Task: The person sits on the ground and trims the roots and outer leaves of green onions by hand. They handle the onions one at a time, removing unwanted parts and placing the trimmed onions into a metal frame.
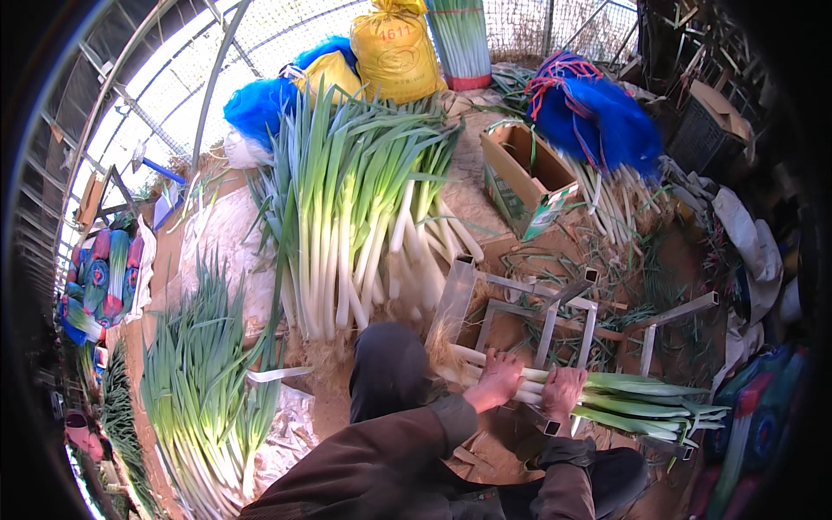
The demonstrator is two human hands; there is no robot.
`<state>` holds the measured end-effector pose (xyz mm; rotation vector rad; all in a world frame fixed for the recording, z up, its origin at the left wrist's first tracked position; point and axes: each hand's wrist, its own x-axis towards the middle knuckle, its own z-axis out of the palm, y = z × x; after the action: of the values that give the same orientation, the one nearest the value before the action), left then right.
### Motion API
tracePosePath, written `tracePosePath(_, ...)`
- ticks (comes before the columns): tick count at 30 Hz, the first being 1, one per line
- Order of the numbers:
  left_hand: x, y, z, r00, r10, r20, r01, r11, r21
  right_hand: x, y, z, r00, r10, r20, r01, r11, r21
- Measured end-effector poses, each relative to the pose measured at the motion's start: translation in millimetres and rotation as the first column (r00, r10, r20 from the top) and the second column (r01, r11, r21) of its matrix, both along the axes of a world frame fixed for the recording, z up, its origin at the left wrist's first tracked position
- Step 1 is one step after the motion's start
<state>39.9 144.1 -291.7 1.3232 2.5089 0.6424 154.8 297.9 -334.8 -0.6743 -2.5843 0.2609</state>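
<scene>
A small bunch of large Welsh onions [640,403] lies across a square-tube metal frame [457,296] before me, roots toward the left and cut-looking green tops toward the right. My left hand [497,378] grips the white stalks near the roots. Close beside it, my right hand [563,390] is wrapped around the stalks where white turns to green. Beyond my knee, a big pile of Welsh onions [344,227] spreads with its leaves pointing away. A second pile [208,390] rests to my left, with a white strip [279,374] by its leaves.
An open cardboard box [526,175] stands ahead to the right, near blue mesh bags [591,117] over more onions. Yellow sacks [396,52] and an upright wrapped bundle [458,42] stand at the back. Packed bundles are stacked at far left [104,279] and lower right [754,416].
</scene>
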Motion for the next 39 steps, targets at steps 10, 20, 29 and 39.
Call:
tracePosePath(10, -112, -167, 159, 0.911, 0.405, -0.072, -0.325, 0.816, 0.478, 1, 0, -7, 0.999, 0.006, -0.054, -0.002, 0.998, 0.069)
tracePosePath(20, -16, -399, -50, 0.379, 0.82, 0.429, -0.859, 0.484, -0.166, 4, 4, -20, 1.0, 0.005, -0.016, -0.002, 0.989, 0.149)
tracePosePath(29, -106, -431, -81, 0.25, 0.889, 0.384, -0.967, 0.252, 0.046, 18, 16, -30, 0.995, -0.035, 0.09, 0.023, 0.991, 0.133)
tracePosePath(39, -181, -374, -93, 0.366, 0.928, 0.07, -0.928, 0.37, -0.042, 18, 20, -40, 0.972, -0.112, 0.207, 0.094, 0.991, 0.095)
